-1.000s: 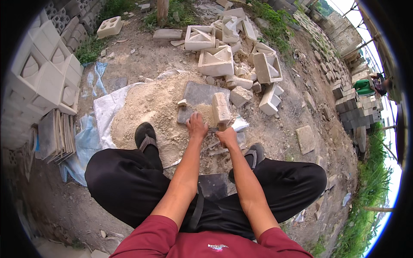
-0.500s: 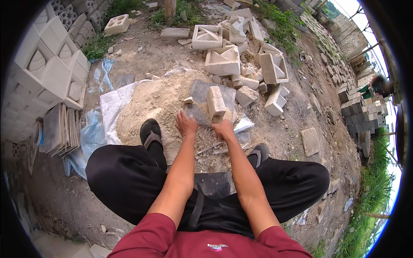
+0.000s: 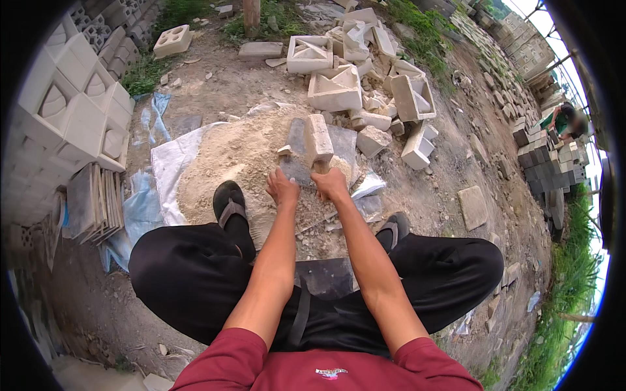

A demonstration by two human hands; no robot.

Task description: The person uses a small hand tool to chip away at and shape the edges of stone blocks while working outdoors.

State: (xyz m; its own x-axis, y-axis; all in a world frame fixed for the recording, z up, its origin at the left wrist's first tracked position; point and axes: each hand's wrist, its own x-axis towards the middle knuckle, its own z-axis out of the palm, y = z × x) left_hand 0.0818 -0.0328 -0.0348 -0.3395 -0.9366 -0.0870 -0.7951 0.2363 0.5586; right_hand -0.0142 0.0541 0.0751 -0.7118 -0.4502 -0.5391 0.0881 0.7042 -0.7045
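Observation:
My right hand (image 3: 331,184) is closed around a short handle joined to a pale, dusty, brick-like head (image 3: 318,138), which looks like a mallet. The head stands over a dark flat slab (image 3: 341,144) strewn with crumbs. My left hand (image 3: 283,188) rests at the slab's near left edge, fingers apart and slightly bent, close to the rubble. Just beyond its fingertips lies a small pale fragment (image 3: 285,150). A heap of crushed, sandy rubble (image 3: 225,156) spreads to the left, over a white sheet (image 3: 171,166).
Broken pale blocks (image 3: 336,88) are piled beyond the slab. At left are stacked blocks (image 3: 78,104), leaning thin boards (image 3: 98,199) and blue plastic (image 3: 142,208). My sandaled feet (image 3: 229,202) flank the work. Another person (image 3: 566,120) is by grey blocks at far right.
The mallet in my right hand has shifted up and slightly left, its head now higher in view. My left hand has moved only slightly. The person at far right has changed posture.

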